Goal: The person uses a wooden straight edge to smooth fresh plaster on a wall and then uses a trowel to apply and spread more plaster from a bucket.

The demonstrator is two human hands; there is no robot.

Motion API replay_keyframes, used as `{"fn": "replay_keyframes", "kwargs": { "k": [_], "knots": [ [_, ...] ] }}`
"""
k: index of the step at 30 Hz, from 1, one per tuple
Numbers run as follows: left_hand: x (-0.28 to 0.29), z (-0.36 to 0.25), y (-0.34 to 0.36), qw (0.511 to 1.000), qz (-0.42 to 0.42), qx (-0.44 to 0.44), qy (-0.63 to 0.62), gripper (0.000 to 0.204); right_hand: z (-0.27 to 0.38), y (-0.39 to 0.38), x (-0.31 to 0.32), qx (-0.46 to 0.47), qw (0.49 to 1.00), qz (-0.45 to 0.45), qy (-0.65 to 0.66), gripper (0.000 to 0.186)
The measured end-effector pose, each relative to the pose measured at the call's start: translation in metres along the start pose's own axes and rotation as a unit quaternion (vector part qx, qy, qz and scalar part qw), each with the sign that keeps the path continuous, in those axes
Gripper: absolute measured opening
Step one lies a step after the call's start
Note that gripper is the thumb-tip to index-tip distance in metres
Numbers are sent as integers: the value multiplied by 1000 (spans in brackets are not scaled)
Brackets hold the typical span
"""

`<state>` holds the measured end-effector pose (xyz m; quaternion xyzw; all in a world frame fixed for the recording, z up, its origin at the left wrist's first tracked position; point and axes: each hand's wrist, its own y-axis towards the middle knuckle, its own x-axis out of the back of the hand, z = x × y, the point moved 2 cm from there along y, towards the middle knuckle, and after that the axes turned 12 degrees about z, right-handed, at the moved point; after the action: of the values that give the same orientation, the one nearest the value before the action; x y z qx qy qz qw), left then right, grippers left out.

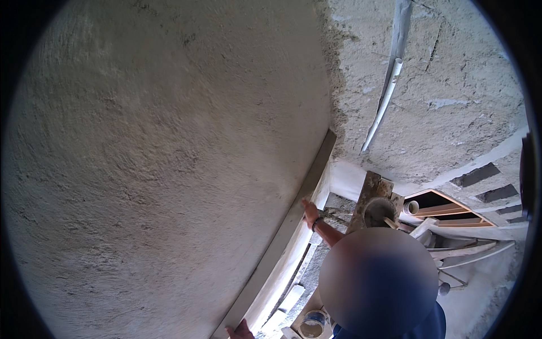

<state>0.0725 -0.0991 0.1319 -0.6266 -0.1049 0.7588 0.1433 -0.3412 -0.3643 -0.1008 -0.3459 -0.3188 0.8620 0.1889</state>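
Observation:
A long, flat plasterer's straightedge lies slantwise along the edge of a rough plastered wall. Partway along it, my right hand grips its right-hand side, a dark band around the wrist. My left hand holds its near end at the lower edge of the view, only partly in frame. A round blurred patch hides most of my right arm; blue clothing shows beside it.
Behind the blurred patch, a bucket stands on wooden planks. Another bucket sits near the lower edge. Pale pipe runs along the rough surface at upper right. A wood-framed opening and long boards lie right.

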Motion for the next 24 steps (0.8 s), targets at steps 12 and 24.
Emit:
{"fn": "replay_keyframes", "kwargs": {
  "k": [12, 24],
  "knots": [
    [-22, -26, -20, 983, 45, -57, -169, 45, 97, -100, -70, 126, 991, 27, -28, 38],
    [-123, -16, -64, 985, 35, -114, 128, 46, 164, -203, -156, 301, 953, 34, -6, 36]
  ]
}}
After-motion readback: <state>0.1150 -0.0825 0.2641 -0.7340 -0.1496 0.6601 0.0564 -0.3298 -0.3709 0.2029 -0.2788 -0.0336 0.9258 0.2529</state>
